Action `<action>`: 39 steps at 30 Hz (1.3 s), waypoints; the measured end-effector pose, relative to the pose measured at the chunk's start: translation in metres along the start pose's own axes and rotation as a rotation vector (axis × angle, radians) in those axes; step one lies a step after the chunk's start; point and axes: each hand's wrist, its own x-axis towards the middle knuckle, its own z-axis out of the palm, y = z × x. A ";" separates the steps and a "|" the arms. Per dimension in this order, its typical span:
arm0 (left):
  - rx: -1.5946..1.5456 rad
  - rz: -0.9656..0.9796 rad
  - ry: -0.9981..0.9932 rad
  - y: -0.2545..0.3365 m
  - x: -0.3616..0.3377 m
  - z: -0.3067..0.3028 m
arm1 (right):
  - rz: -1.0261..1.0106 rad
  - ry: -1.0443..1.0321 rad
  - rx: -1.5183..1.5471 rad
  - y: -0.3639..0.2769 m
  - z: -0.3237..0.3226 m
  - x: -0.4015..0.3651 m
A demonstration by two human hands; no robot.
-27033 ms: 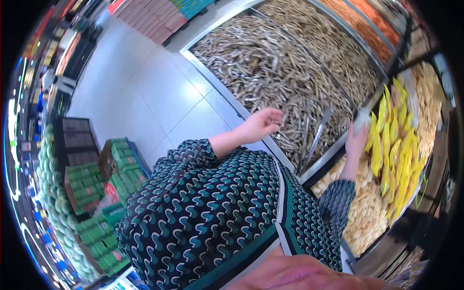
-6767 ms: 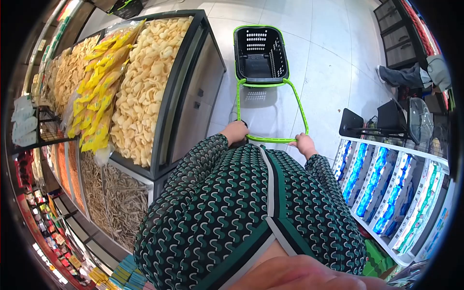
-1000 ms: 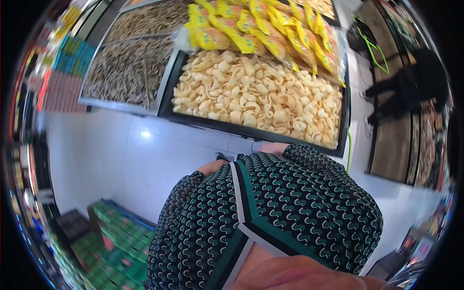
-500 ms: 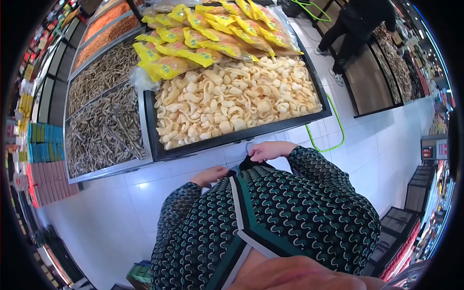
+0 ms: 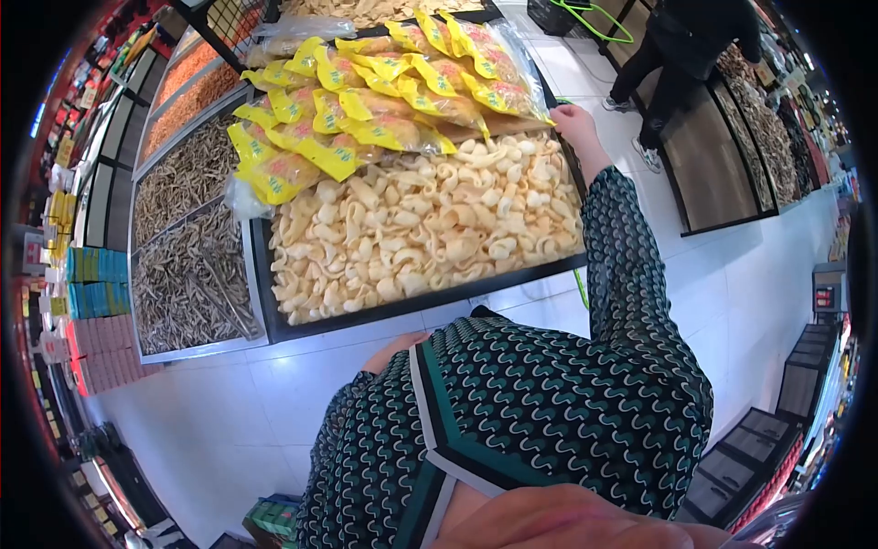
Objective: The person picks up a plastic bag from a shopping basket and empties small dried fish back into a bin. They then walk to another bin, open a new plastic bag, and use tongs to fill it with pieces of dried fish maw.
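Observation:
My right hand [image 5: 574,125] is at the right rim of the black-edged bin [image 5: 430,300], beside the yellow snack packets [image 5: 439,101]. Its fingers are curled together, and whatever is between them is too small to make out. Pale curled puffed pieces [image 5: 412,229] fill the front of this bin. Low at my waist, my left hand [image 5: 398,349] rests against the front of my patterned green top [image 5: 530,384]. The fingers of that hand are mostly hidden by the cloth.
Trays of small dried fish [image 5: 192,279] and orange dried goods [image 5: 194,99] adjoin on the left. Stacked boxes [image 5: 102,352] stand farther left. A person in dark clothes [image 5: 677,55] stands at the upper right beside a wooden display [image 5: 713,174]. A green looped cord [image 5: 583,288] hangs beyond the bin.
My right hand has gone from the waist up and right to the bin's rim. My left hand has dropped slightly lower against the top. The bin appears shifted left and lower in view.

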 end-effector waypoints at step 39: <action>-0.276 0.872 0.381 0.133 0.050 -0.059 | 0.052 -1.286 1.569 -0.126 0.034 -0.249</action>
